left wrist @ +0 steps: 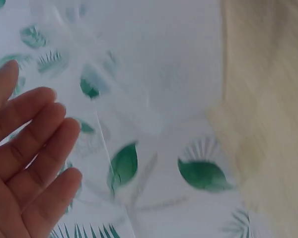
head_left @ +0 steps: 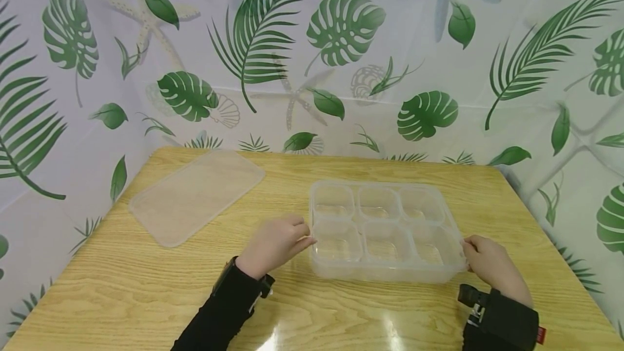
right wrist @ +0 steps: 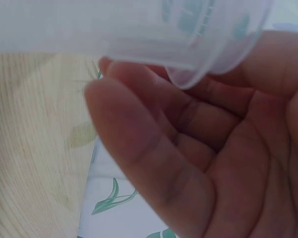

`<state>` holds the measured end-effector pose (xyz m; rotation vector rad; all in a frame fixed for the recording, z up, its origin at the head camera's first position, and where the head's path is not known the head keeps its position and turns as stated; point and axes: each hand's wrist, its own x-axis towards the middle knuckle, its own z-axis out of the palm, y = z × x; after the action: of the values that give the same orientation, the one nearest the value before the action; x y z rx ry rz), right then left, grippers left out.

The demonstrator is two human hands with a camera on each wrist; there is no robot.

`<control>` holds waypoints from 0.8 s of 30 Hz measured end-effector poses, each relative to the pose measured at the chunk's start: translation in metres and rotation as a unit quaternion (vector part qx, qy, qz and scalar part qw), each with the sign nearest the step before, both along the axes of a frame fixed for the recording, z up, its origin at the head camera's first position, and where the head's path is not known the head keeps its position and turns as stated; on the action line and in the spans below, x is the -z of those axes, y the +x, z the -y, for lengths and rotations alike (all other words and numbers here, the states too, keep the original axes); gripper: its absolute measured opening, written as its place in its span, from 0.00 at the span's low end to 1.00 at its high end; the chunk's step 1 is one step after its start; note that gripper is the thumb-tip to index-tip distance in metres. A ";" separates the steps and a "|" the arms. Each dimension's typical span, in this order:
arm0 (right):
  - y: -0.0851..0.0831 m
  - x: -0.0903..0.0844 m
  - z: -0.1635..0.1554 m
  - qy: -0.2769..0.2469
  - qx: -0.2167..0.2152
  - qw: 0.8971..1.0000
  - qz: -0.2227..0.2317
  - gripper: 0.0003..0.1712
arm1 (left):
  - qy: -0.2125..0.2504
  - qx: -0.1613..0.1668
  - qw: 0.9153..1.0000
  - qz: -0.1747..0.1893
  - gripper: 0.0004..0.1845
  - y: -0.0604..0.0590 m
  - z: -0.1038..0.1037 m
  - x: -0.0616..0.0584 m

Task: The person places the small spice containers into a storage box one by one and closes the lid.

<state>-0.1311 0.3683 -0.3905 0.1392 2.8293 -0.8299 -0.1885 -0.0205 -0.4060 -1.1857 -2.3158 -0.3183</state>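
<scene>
A translucent plastic box [head_left: 385, 232] with several rounded compartments sits toward the right of the table in the head view. Its right end is held by my right hand [head_left: 489, 261]. In the right wrist view the fingers [right wrist: 134, 129] curl beneath the rim of the box [right wrist: 114, 29]. My left hand [head_left: 278, 242] is at the opposite end, fingertips right at the left rim. The left wrist view shows that hand [left wrist: 30, 153] with its fingers loosely bent and nothing in the palm. Each compartment looks bare inside.
A flat translucent lid [head_left: 195, 196] lies at the back left of the wooden table [head_left: 122, 297]. Behind and along both sides hangs a white cloth [head_left: 380, 85] printed with green leaves and starfish.
</scene>
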 end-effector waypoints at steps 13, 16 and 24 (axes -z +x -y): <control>0.000 0.000 0.000 -0.004 0.003 1.000 0.007 0.26 | 0.052 -0.201 0.976 0.070 0.07 -0.036 0.072 0.005; 0.000 0.000 0.001 -0.003 0.003 1.000 0.006 0.26 | 0.046 -0.249 0.959 0.126 0.07 -0.040 0.087 0.010; 0.000 -0.001 0.003 0.001 0.004 1.000 0.004 0.26 | 0.033 -0.323 0.908 0.266 0.18 -0.049 0.120 0.020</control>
<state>-0.1311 0.3656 -0.3891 0.1547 2.8231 -0.8274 -0.2372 -0.1405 -0.4263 -0.2464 -2.9706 -0.5070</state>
